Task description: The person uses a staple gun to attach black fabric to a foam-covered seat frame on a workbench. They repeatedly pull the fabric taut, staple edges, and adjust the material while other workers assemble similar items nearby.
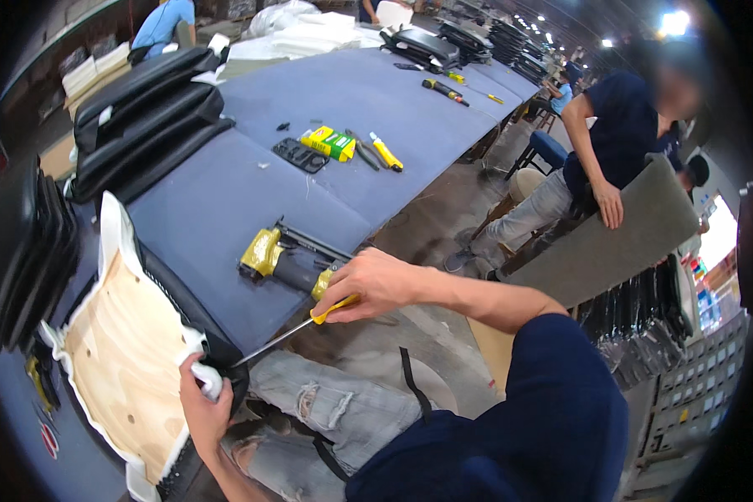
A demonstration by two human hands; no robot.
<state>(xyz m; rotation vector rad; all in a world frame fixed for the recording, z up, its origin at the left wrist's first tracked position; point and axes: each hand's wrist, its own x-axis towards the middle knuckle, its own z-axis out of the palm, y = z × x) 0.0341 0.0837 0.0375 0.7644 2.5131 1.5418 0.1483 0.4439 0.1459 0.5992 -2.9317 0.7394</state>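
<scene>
My right hand [372, 283] is closed round the yellow handle of a screwdriver [283, 337]. Its long thin shaft points down to the left, and the tip meets the black cover [236, 386] at the near right corner of a seat panel. Bare plywood [125, 347] faces up on this panel, with white padding [115, 230] sticking out round its edges. At that same corner my left hand [205, 410] grips the panel's edge, fingers curled over a fold of white padding. A gold and black staple gun [263, 255] lies on the table just beyond my right hand.
Black padded seats are stacked [142, 125] at the left. The blue-grey table [284, 84] bears a yellow-green box [333, 142], a yellow cutter [386, 154] and another pneumatic tool [445, 91]. At right a person [615, 125] holds a grey-green panel [611, 238].
</scene>
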